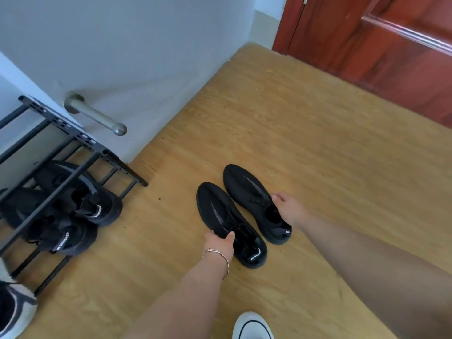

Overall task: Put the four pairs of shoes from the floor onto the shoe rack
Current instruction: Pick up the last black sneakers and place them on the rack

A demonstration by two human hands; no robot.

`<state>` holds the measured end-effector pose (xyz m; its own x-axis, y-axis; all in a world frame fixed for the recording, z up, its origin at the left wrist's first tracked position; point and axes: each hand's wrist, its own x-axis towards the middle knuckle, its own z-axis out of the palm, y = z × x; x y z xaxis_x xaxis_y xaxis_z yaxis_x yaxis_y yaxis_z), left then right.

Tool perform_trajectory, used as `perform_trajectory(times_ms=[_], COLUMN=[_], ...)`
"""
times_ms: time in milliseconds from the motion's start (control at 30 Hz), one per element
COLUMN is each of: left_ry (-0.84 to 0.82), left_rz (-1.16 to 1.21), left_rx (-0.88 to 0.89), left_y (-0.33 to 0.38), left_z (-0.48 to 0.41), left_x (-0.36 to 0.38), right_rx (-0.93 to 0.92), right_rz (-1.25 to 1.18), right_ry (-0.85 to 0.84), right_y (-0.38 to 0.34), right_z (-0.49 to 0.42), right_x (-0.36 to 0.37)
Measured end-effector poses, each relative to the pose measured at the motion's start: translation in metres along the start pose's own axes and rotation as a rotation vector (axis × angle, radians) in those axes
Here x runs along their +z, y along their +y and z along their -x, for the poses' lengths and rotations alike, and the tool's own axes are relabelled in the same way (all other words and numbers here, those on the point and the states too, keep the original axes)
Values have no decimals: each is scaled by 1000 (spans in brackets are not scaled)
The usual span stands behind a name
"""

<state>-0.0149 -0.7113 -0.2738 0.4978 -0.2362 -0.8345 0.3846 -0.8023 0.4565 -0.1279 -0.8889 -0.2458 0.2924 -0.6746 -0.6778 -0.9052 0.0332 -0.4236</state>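
White shoe toe (253, 325) nearest me on wood floor (318, 143). My left hand (220, 243) grips the left black shoe (230, 223), right hand (289, 207) grips the right black shoe (256, 201), both on floor mid-room. Shoe rack (73, 148) at left wall holds black pairs (73, 211). Open floor beyond, red door (379, 40) far.

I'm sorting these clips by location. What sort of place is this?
Probably a home entryway. A black metal shoe rack holding black sneakers stands against a white door with a silver lever handle, a reddish-brown wooden door stands across the light wood-pattern floor, and another black knit pair sits there.
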Motion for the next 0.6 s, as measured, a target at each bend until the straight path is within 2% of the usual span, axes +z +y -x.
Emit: perform_trajectory(times_ms=[200,367,600], left_ry=[34,8,-101], left_rz=[92,69,308], left_rx=[-96,-65,-69], left_y=[1,-3,-19], left_z=[-8,-15,-19], left_x=[4,-9,-44], right_rx=[91,79,49], right_rz=[-87,-146,-253], right_ry=[-93,-175,-264], right_y=[5,12,18], right_z=[-13,-11,8], right_x=[-3,-4,2])
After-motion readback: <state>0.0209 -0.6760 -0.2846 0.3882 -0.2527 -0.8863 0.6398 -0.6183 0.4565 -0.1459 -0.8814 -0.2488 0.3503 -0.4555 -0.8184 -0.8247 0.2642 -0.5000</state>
